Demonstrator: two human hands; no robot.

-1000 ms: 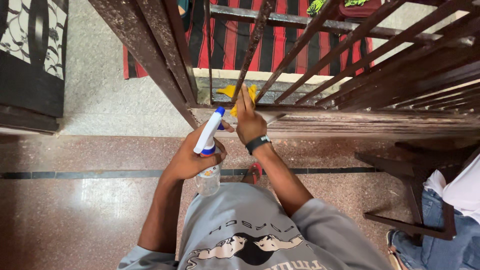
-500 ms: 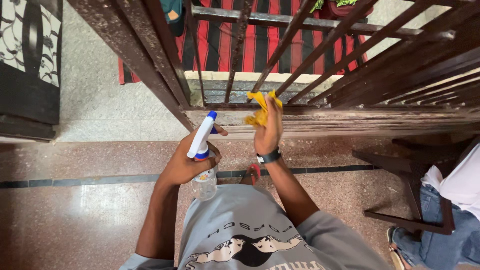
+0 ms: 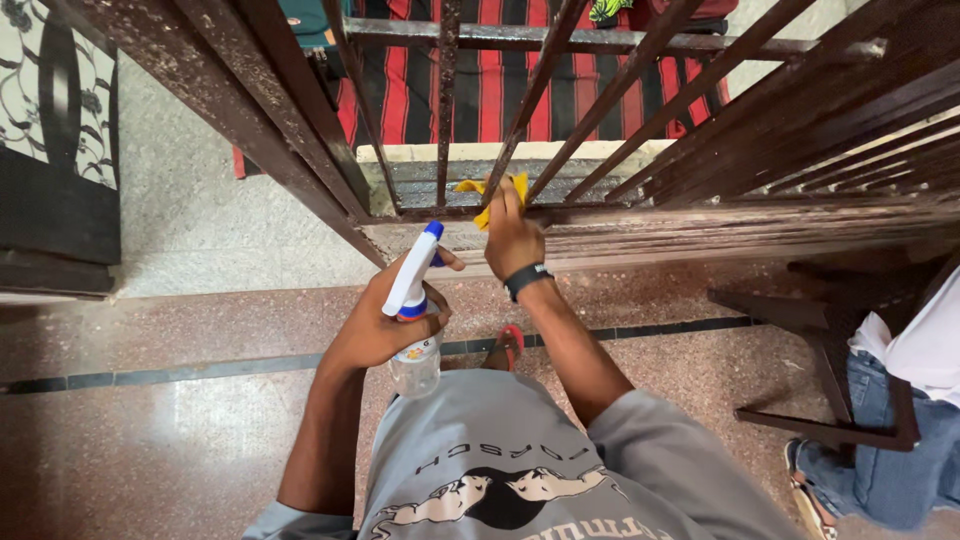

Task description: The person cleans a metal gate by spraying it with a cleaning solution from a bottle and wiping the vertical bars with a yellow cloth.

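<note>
My right grip clenches a soft yellow cloth, pressed on the gate's bottom rail between close bars; it feels limp and bunches easily. My left grip wraps the light plastic spray bottle at its neck, in open room over the floor.

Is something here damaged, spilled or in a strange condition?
Yes: the brown metal grille looks worn, with pale flecks and rough patches along its bars and bottom rail. No spill is visible on the floor.
</note>
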